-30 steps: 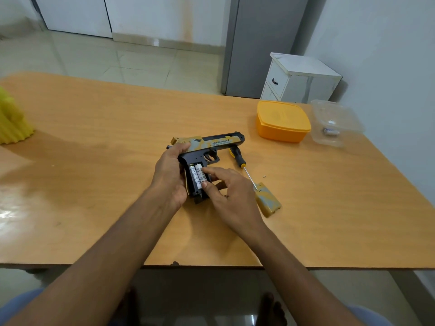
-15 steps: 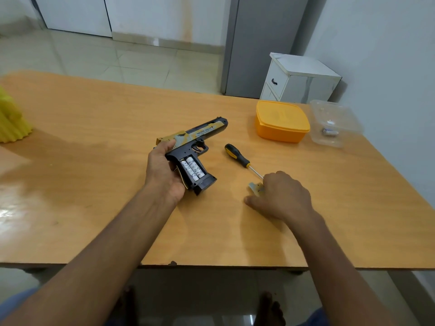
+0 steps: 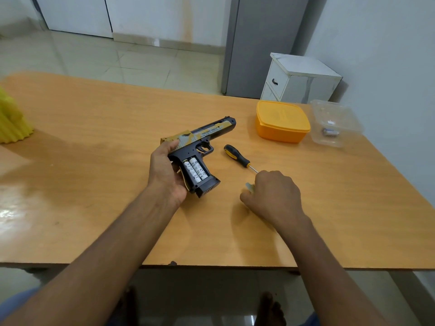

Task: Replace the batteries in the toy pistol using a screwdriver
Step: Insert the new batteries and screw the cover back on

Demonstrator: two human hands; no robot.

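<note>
Right hand (image 3: 273,196), lower centre-right, curls over the cover (image 3: 250,187). Left hand (image 3: 166,171) grips the pistol (image 3: 200,147) at centre, batteries (image 3: 195,171) exposed. Seat the cover squarely before reaching for the screwdriver (image 3: 236,158) beyond.

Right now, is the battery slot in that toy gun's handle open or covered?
Open: two white batteries lie exposed in the toy pistol grip, no cover over them.
</note>
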